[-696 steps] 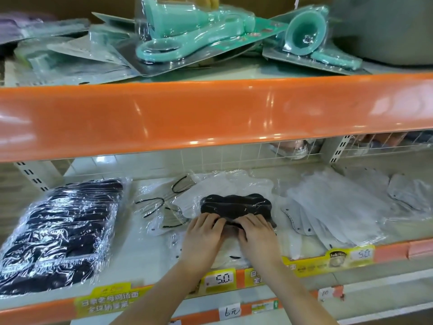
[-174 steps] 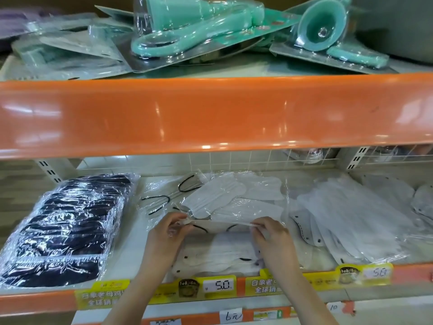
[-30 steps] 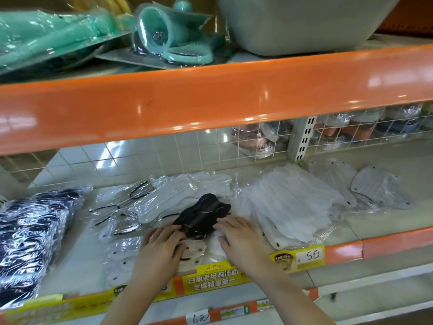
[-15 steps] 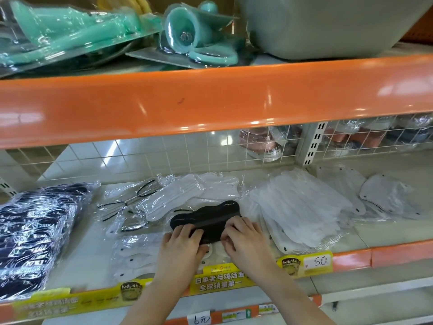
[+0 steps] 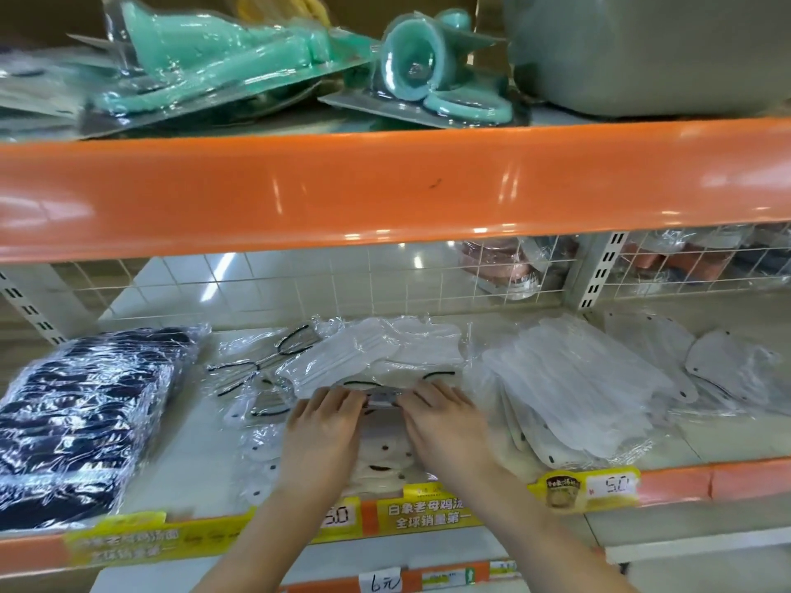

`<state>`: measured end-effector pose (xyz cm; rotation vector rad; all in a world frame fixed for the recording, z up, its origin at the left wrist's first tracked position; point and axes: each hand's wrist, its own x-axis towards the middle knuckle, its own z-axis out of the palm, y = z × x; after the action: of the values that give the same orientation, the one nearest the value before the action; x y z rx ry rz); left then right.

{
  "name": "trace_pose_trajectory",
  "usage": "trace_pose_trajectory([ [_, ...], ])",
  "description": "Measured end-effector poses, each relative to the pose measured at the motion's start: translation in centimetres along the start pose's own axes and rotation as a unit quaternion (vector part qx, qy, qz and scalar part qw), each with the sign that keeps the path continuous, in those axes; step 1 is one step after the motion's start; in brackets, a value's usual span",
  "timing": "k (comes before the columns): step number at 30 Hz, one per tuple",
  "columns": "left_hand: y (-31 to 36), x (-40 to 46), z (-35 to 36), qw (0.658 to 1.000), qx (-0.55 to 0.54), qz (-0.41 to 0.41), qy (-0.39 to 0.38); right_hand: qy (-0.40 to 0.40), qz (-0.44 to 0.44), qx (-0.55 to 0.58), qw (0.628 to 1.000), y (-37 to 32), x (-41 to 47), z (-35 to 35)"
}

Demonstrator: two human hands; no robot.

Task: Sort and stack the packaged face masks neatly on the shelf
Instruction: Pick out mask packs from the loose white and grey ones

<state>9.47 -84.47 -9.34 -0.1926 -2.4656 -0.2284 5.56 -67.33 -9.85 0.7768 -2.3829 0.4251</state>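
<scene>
The left hand (image 5: 321,430) and right hand (image 5: 445,425) lie palm-down side by side, fingers curled forward and pinching a thin packaged mask (image 5: 382,398) between them at the near edge of the middle pile of white masks (image 5: 372,357) on the shelf (image 5: 188,464). That pile is hemmed by the dark mask stack (image 5: 81,421) at left and the fanned white stack (image 5: 573,387) at right, under the low orange beam (image 5: 385,186). Both forearms reach in over the price strip (image 5: 428,513), wrists level.

Masks (image 5: 376,357) on shelf (image 5: 197,455) (hands (image 5: 321,434) before)
</scene>
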Motion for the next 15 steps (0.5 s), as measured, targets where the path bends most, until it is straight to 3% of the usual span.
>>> trace_pose_trajectory([
  [7,-5.0,0.0,-2.5,0.997,0.017,0.007,0.071,0.008,-0.013,0.013,1.0,-5.2,1.5,1.9],
  [15,-12.8,-2.3,-5.7,0.99,0.024,0.119,0.067,-0.018,-0.028,0.064,0.997,-11.7,4.2,3.9],
])
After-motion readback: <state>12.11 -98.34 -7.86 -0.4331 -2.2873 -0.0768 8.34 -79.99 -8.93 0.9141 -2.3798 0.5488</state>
